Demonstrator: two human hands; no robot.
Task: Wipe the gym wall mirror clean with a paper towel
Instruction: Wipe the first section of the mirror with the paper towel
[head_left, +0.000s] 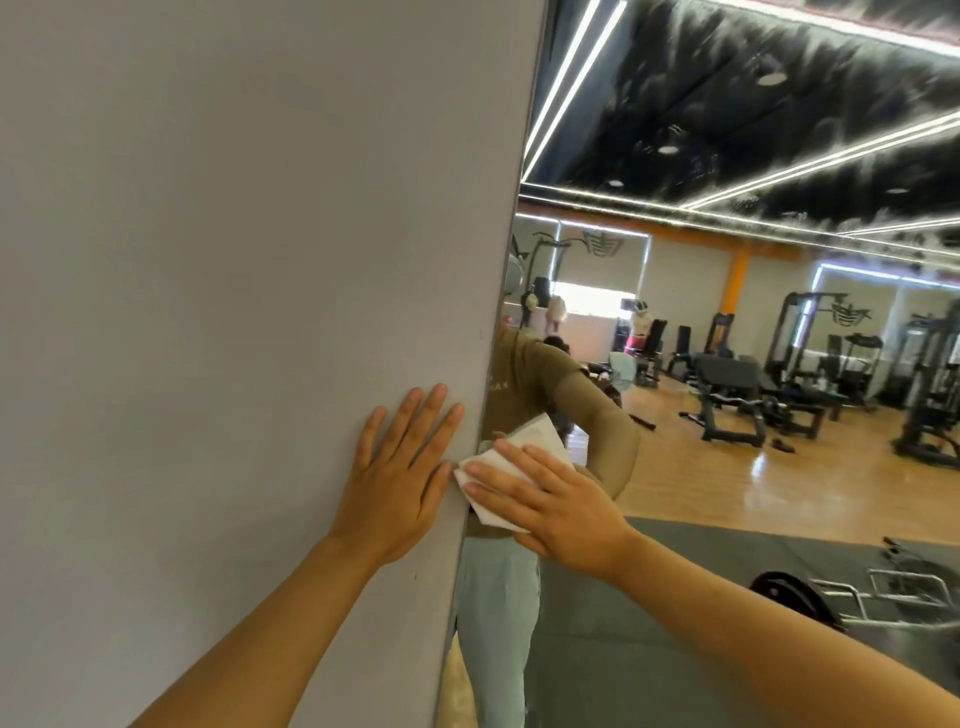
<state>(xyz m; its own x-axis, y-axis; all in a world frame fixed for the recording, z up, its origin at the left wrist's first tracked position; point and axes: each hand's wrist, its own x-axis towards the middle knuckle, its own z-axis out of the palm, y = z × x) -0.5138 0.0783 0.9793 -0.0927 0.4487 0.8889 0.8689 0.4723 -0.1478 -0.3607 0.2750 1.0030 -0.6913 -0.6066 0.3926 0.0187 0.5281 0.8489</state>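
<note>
The right hand (558, 506), fingers straight, presses a folded white paper towel (511, 467) flat against the wall mirror (727, 364) at its left edge. The left hand (402, 473), fingers straight and spread, rests on the adjoining grey wall (234, 260), holding nothing.

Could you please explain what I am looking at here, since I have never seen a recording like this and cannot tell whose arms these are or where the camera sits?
There is no machine: the camera sits on a person's head, so both arms are theirs. The left hand lies flat, fingers straight, on the plain grey wall. The right hand presses a white paper towel flat against the mirror, near its left edge. The gym equipment, ceiling lights and figure are reflections.
</note>
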